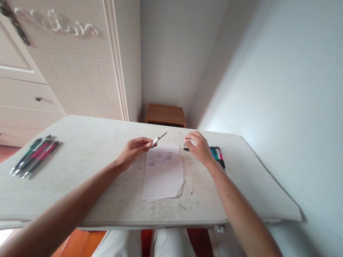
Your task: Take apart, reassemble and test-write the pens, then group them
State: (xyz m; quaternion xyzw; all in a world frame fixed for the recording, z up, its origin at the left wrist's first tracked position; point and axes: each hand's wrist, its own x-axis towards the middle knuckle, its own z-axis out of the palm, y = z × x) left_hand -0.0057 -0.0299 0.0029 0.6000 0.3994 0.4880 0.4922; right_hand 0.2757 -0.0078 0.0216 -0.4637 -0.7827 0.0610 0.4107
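Observation:
My left hand point(137, 148) is closed around a pen barrel point(155, 142), white and dark. A thin refill point(164, 135) sticks out of its upper end, pointing up and right. My right hand point(198, 145) hovers over the table to the right, thumb and fingertips drawn together in a pinch; whatever they hold is too small to make out. Just under those fingertips lies a small black pen part point(186, 149). Between my hands is a sheet of lined paper point(163, 176) with blue scribbles near its top and a torn right edge.
Several pens point(35, 157) with green and pink grips lie at the table's left. More pens point(217, 156) lie beyond my right wrist, partly hidden by it. The white table point(102, 203) meets a wall point(285, 95) at right. A white cabinet point(75, 53) and a brown wooden stand point(167, 113) are behind.

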